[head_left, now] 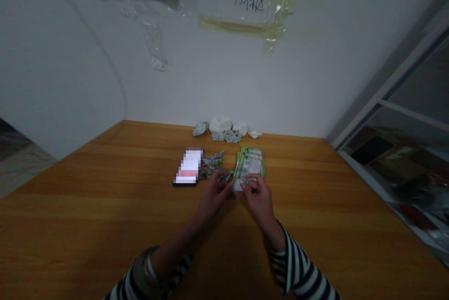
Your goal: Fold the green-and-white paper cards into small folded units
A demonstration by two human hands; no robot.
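You have the far edge of the wooden table (87, 225) close to the wall (70, 57), and its right edge runs down beside a metal shelf frame (393, 75). Your forearms come in from the near side, and a wide stretch of wood lies on both sides of them, so you have good room for moving left and right. Toward the far edge there is less room, because a pile of crumpled white and printed wrappers (222, 129) sits there, almost at the wall.

The green-and-white printed packet (249, 164) lies flat on the table just in front of your hands, a little right of the middle. It looks like several layers, and the top layer is creased. Your right hand (257, 199) is half closed, and its fingers pinch the lower edge of this packet. Your left hand (213, 199) is curled too, with the fingertips at the packet's lower left corner, but I cannot tell if they really grip it. Just left of the packet are small folded printed pieces (212, 164), and beside them lies a phone (188, 167) with a blurred screen
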